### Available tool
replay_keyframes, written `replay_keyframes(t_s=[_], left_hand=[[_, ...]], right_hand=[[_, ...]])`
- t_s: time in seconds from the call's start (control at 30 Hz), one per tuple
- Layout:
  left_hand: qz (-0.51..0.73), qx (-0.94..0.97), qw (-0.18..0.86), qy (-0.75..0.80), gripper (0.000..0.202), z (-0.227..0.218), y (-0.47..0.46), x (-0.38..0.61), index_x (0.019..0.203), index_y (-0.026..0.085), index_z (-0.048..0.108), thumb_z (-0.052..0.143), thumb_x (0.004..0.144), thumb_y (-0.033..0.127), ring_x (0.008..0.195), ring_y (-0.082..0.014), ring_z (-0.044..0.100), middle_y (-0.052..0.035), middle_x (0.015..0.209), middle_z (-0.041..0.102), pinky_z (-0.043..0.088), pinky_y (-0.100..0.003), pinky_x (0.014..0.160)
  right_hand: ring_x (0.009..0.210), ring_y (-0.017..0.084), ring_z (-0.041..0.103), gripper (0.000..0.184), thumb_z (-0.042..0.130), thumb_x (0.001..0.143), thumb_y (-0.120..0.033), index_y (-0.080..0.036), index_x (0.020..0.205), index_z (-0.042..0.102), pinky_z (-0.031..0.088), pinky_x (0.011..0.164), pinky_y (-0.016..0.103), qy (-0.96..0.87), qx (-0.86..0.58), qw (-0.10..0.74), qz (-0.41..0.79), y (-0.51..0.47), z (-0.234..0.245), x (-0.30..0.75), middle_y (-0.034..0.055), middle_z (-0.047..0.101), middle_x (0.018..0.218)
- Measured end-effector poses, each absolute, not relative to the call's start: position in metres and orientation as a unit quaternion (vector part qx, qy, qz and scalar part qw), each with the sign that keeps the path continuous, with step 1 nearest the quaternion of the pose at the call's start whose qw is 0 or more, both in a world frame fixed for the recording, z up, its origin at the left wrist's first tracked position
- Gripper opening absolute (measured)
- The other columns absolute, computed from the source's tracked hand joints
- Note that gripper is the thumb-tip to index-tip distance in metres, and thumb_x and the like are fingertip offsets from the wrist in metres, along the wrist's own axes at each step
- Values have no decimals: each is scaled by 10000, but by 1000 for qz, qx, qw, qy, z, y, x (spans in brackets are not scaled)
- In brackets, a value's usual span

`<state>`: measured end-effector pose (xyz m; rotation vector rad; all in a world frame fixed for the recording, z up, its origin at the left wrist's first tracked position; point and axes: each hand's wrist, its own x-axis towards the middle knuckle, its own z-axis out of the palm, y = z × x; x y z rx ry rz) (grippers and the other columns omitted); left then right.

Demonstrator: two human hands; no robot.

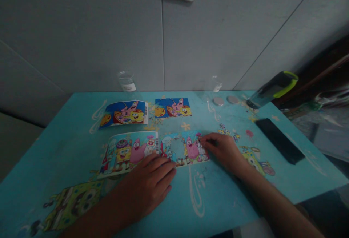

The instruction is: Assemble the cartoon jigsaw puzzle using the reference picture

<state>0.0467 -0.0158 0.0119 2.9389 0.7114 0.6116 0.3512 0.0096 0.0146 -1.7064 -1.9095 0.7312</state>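
A small cartoon jigsaw puzzle (183,150) lies on the turquoise table (223,194), with a gap in its middle. My left hand (148,185) rests flat on the table at the puzzle's lower left edge, fingers stretched out. At the puzzle's right edge, my right hand (222,150) has its fingertips pinched together, pressing on a piece there. A matching printed picture card (128,152) lies just left of the puzzle.
At the back lie another picture card (125,113) and a finished small puzzle (173,107). Two clear cups (127,81) (216,84) and two round lids (225,100) stand by the wall. A black phone (279,140) and a bottle (272,89) are at the right.
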Motion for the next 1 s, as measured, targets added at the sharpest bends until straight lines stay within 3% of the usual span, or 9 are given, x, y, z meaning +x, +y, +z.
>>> replay_keyframes(t_s=[0.27, 0.6, 0.73, 0.87, 1.0], left_hand=[[194, 953, 30, 231, 253, 14, -16, 46, 1212, 199, 662, 487, 1032, 221, 1102, -204, 604, -28, 1217, 703, 366, -424, 1081], [200, 954, 9, 224, 261, 15, -14, 48, 1175, 196, 680, 458, 1046, 244, 1092, -197, 602, -12, 1192, 714, 311, -400, 1099], [217, 953, -15, 213, 274, 18, -11, 48, 1175, 207, 685, 445, 1048, 236, 1074, -181, 605, -2, 1177, 722, 314, -381, 1098], [235, 948, -19, 214, 269, 11, -12, 47, 1169, 216, 688, 449, 1048, 245, 1091, -184, 597, -1, 1178, 721, 320, -385, 1107], [233, 947, -20, 219, 260, 5, -14, 45, 1188, 208, 684, 476, 1038, 254, 1133, -204, 586, -16, 1200, 713, 328, -402, 1108]], right_hand=[[859, 180, 703, 132, 667, 927, -165, -249, 895, 763, 510, 811, 305, -760, -566, 245, 204, 10, 12, 352, 2, 770, 930], [957, 220, 680, 218, 676, 964, -171, -287, 1122, 770, 460, 898, 399, -813, -550, 171, 88, 1, 10, 347, 37, 750, 1055], [961, 215, 672, 216, 600, 1005, -197, -259, 1138, 758, 470, 904, 385, -817, -535, 192, 94, 2, 14, 353, 50, 743, 1055], [909, 221, 686, 222, 567, 1003, -242, -223, 1076, 776, 500, 866, 373, -739, -630, 235, 38, 10, 15, 391, 69, 740, 1011], [879, 252, 694, 262, 608, 958, -343, -199, 1088, 784, 517, 819, 389, -650, -733, 202, 19, 14, 12, 430, 91, 746, 1027]])
